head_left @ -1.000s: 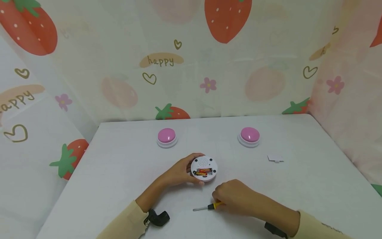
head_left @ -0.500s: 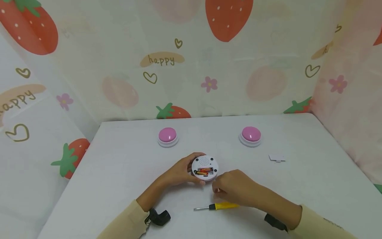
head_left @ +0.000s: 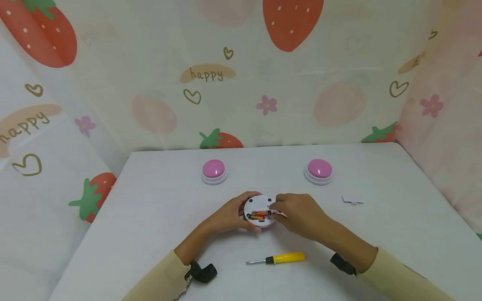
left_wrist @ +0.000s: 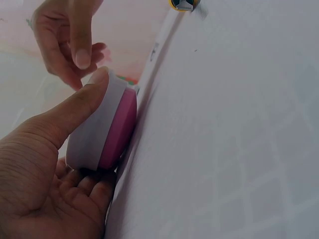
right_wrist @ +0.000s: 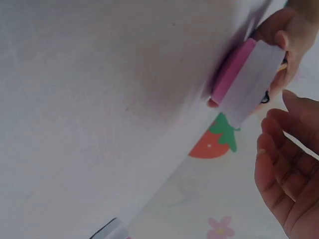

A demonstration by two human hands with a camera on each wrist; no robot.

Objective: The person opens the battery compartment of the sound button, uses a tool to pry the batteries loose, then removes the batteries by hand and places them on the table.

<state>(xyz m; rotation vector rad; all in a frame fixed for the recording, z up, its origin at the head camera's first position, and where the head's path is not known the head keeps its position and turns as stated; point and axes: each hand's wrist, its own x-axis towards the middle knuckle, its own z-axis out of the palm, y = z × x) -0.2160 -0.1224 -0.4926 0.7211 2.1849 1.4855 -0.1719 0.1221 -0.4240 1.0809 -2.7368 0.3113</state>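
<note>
My left hand [head_left: 226, 216] grips a round white push-button device [head_left: 260, 203] by its side. The device is upside down, its pink dome [left_wrist: 119, 129] facing the table, as the left wrist view shows. Two red and black batteries [head_left: 257, 217] lie in the uncovered compartment on its underside. Over the right end of that compartment is my right hand [head_left: 303, 214], its fingertips close above the batteries. In the right wrist view, thumb and fingers [right_wrist: 266, 169] are loosely bent and apart, with nothing between them. A yellow-handled screwdriver [head_left: 288, 258] lies on the table below the hands.
Two more pink-domed buttons stand dome up toward the back, one on the left [head_left: 214, 170] and one on the right [head_left: 318, 170]. The small white battery cover [head_left: 352, 199] lies at the right. A strawberry-print curtain [head_left: 241, 104] borders the white table [head_left: 162, 188].
My right hand has let go of the screwdriver, leaving it on the table, and moved up to the device's battery compartment. The left hand keeps its hold on the device.
</note>
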